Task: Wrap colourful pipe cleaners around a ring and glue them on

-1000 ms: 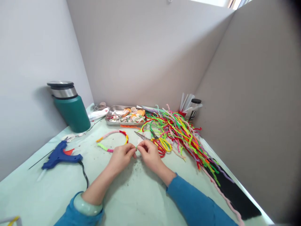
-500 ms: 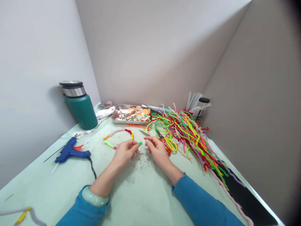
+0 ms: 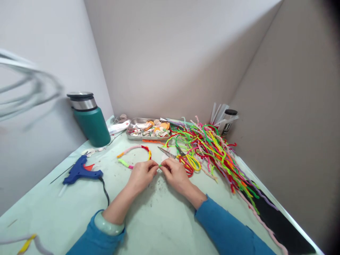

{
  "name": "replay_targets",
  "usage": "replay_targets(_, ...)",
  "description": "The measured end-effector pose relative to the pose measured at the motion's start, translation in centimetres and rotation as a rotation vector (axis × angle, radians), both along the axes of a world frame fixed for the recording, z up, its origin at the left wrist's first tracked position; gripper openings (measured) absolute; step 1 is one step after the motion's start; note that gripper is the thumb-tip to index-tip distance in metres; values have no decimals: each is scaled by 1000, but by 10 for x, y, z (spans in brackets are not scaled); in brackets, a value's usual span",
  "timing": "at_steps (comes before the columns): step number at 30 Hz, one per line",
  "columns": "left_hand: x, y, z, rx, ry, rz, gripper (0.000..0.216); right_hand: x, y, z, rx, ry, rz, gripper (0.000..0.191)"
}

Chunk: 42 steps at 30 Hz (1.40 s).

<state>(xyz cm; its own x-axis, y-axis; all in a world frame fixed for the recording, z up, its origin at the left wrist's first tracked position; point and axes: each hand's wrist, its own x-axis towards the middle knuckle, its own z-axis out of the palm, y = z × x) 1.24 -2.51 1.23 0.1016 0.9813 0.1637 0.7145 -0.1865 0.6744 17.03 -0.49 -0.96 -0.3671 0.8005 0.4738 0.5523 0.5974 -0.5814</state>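
My left hand (image 3: 142, 174) and my right hand (image 3: 175, 173) meet at the middle of the pale green table (image 3: 159, 226). Their fingertips pinch a small green piece of pipe cleaner (image 3: 159, 165) between them. Both hands are closed on it. Just beyond them lie red-handled scissors (image 3: 180, 159), open. A hoop wrapped in pink, red and yellow pipe cleaner (image 3: 134, 155) lies beyond my left hand.
A heap of coloured pipe cleaners (image 3: 212, 148) spreads to the right. At the back stands a metal tray (image 3: 132, 131) of small craft pieces. A blue glue gun (image 3: 79, 171) and a green flask (image 3: 90, 118) are at the left. Grey partitions wall the table in.
My hands parted half a second ago with the green piece showing between them, then closed together on it again. A blurred white cable has come into view at the upper left.
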Motion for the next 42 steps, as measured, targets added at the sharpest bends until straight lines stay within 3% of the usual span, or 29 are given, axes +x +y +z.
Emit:
replay_targets(18, 1, -1, 0, -15, 27, -14, 22, -1, -1, 0, -64, 83, -34, 8)
replay_targets(21, 3, -2, -1, -40, -69, -36, 24, -3, 0, 0, -118, 158, -39, 9)
replay_targets(26, 9, 0, -3, -246, -437, -69, 26, -10, 0, -1, -320, 427, -78, 12)
replay_targets(29, 10, 2, -3, -293, -529, -47, 27, -11, 1, -3, -311, 467, -78, 13)
replay_targets(37, 6, 1, -5, -236, -417, -35, 26, -6, 1, -5, -181, 323, -40, 18)
replay_targets(42, 6, -1, -10, -202, -216, -111, 24, 3, 11, 13, -86, 268, -56, 20)
